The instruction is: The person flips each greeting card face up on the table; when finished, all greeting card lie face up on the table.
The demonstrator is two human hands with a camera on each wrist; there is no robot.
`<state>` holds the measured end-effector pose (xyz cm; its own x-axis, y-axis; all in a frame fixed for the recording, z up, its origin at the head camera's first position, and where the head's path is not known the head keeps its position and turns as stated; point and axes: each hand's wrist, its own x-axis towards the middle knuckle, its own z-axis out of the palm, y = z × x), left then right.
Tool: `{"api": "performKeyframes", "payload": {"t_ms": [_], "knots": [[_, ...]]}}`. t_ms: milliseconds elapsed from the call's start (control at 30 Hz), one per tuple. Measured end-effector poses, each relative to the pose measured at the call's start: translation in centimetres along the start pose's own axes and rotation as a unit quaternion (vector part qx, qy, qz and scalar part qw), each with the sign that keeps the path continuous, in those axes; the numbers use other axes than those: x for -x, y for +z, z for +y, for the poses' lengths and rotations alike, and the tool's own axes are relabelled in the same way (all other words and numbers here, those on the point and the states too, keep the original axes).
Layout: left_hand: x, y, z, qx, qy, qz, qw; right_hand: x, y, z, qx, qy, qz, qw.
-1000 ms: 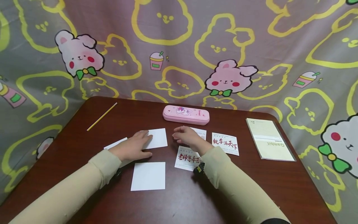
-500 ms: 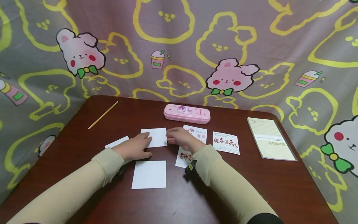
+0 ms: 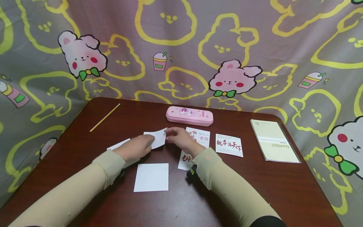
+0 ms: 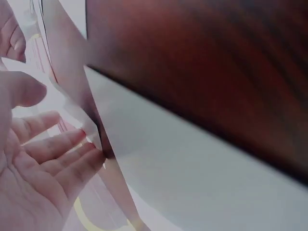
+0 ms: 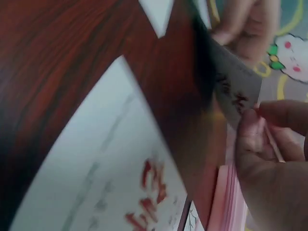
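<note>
A white square card (image 3: 159,138) is raised and bowed between my hands, its plain side up in the head view. My right hand (image 3: 180,138) pinches its right edge between thumb and fingers. At the opposite edge, my left hand (image 3: 136,147) holds it, covering that side. From the right wrist view, dark writing shows on the card's underside (image 5: 236,91), with the left hand (image 5: 250,29) at the far end. Another white card (image 3: 119,144) lies partly hidden beneath the left forearm. One more blank-side-up card (image 3: 151,177) lies flat in front.
Three printed cards lie at right: one with flowers (image 3: 199,135), one with red characters (image 3: 229,145), one partly under the right wrist (image 3: 185,161). Behind them is a pink pencil case (image 3: 189,115). A yellow pencil (image 3: 105,117) lies back left, a notebook (image 3: 274,141) far right.
My right hand has moved left from over the printed cards to the white card's right edge and taken hold of it. The card, flat before, is now lifted and bent. The left fingers have curled in.
</note>
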<state>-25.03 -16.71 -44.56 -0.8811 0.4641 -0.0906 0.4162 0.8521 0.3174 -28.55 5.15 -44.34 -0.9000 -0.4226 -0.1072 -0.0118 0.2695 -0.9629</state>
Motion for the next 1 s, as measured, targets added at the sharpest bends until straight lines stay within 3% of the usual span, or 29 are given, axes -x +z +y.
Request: {"api": "performKeyframes", "payload": {"t_ms": [67, 167, 300, 400, 500, 667, 900, 1000], "knots": [[0.1, -0.1, -0.1, 0.018, -0.004, 0.001, 0.9998, 0.0, 0.1, 0.1, 0.086, -0.033, 0.012, 0.996], [0.2, -0.3, -0.2, 0.037, -0.005, 0.002, 0.9993, 0.0, 0.3, 0.2, 0.194, -0.076, 0.030, 0.978], [0.3, -0.6, -0.1, 0.056, 0.003, 0.016, 0.9983, 0.1, 0.3, 0.2, 0.243, -0.108, 0.060, 0.962], [0.3, -1.0, -0.1, 0.082, -0.004, 0.054, 0.9952, 0.2, 0.0, 0.0, 0.240, -0.116, 0.091, 0.960], [0.1, -1.6, -0.3, 0.128, -0.035, 0.098, 0.9863, 0.2, -0.4, 0.0, 0.227, -0.109, 0.122, 0.960], [-0.5, -1.9, -0.5, 0.226, -0.097, 0.146, 0.9583, 0.4, -1.5, 0.1, 0.201, -0.076, 0.154, 0.965], [-1.2, -1.3, -0.2, 0.313, -0.119, 0.192, 0.9223, 0.6, -1.8, 0.6, 0.120, -0.037, 0.169, 0.978], [-1.5, -1.0, 0.2, 0.328, -0.131, 0.198, 0.9143, 0.8, -2.0, 0.7, 0.097, -0.014, 0.166, 0.981]]}}
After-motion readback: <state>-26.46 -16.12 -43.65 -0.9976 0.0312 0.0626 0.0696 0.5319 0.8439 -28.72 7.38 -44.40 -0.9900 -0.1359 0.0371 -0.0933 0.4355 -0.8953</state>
